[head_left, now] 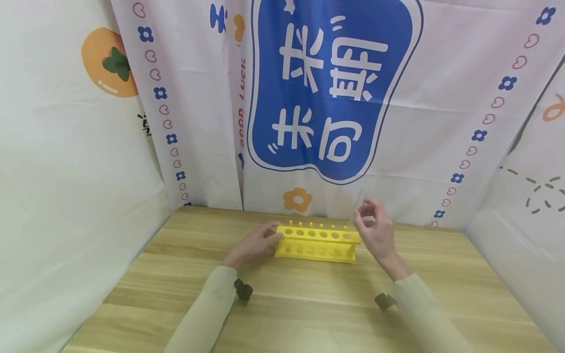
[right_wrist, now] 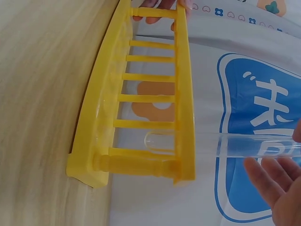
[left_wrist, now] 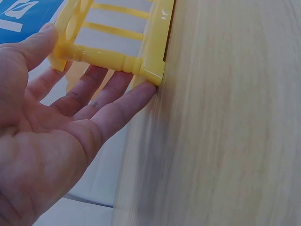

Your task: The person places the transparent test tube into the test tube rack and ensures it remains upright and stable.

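A yellow test tube rack (head_left: 318, 239) stands upright on the table, a single row of round holes along its top plate. My left hand (head_left: 256, 242) holds the rack's left end, thumb at the top plate and fingers against the end post (left_wrist: 101, 57). At the opposite end, my right hand (head_left: 377, 230) pinches a clear test tube (right_wrist: 235, 145) near its upper part. The tube's rounded bottom shows below the top plate in the right wrist view, partway through the end hole and above the base. It is faint in the head view.
The wood-grain table (head_left: 309, 304) extends around the rack. Behind it hangs a white cloth (head_left: 212, 162) with a blue printed panel (head_left: 265, 83). More white printed cloth (head_left: 66, 196) closes off the left and right sides.
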`<action>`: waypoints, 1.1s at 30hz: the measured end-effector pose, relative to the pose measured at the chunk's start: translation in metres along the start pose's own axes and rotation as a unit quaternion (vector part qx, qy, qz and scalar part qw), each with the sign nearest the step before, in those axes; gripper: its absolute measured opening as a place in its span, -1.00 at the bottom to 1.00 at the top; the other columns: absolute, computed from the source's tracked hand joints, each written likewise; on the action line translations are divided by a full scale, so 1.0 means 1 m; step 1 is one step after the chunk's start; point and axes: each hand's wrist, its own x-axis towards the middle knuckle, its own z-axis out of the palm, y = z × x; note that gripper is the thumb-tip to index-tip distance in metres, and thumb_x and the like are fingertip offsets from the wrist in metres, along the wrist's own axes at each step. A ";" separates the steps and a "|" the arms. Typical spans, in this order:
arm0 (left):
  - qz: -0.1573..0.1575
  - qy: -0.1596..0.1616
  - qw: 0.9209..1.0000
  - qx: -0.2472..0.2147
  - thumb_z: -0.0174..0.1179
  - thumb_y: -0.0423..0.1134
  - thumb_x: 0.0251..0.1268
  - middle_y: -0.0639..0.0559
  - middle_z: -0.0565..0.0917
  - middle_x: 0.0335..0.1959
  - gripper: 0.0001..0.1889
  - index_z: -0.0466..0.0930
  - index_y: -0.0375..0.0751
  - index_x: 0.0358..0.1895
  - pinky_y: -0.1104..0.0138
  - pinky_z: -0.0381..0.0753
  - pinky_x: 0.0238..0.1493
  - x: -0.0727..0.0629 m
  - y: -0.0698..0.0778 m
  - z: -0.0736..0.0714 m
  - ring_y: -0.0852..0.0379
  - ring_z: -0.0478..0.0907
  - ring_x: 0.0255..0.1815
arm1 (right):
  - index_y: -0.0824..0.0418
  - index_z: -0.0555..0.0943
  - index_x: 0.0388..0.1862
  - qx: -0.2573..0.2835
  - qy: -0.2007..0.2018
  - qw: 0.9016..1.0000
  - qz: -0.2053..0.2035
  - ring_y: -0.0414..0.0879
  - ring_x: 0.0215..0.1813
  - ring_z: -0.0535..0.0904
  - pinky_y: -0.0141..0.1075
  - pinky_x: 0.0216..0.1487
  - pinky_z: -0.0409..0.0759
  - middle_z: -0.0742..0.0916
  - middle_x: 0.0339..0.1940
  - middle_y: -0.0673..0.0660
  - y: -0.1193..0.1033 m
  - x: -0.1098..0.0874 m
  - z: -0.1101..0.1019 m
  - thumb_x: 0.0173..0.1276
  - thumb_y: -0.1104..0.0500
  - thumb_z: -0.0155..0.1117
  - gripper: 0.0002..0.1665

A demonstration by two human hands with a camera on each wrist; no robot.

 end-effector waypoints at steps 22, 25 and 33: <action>0.002 0.002 1.000 -0.009 0.11 0.06 0.44 -0.25 0.52 0.16 -0.50 0.32 0.08 0.36 0.06 0.70 0.07 0.001 -0.005 0.000 -0.12 0.57 0.08 | 0.59 0.46 -0.07 -0.013 -0.009 1.000 -0.015 0.14 -0.41 0.64 -0.58 -0.48 0.63 0.67 -0.40 0.40 0.006 -0.011 0.008 0.00 0.64 0.31 -0.55; 0.005 0.003 1.000 -0.006 0.11 0.06 0.44 -0.25 0.53 0.16 -0.50 0.32 0.08 0.37 0.05 0.70 0.07 0.001 -0.005 0.000 -0.12 0.57 0.08 | 0.59 0.46 -0.08 -0.016 -0.011 1.000 -0.015 0.18 -0.41 0.64 -0.59 -0.49 0.62 0.66 -0.42 0.40 0.009 -0.014 0.009 -0.02 0.65 0.30 -0.55; 0.010 0.003 1.000 0.005 0.10 0.11 0.42 -0.21 0.54 0.16 -0.47 0.30 0.12 0.39 0.11 0.71 0.06 0.001 -0.006 0.000 -0.09 0.58 0.08 | 0.47 0.49 -0.04 -0.027 -0.018 0.999 -0.008 0.15 -0.40 0.67 -0.67 -0.48 0.58 0.68 -0.41 0.29 0.045 -0.024 0.017 0.00 0.60 0.35 -0.51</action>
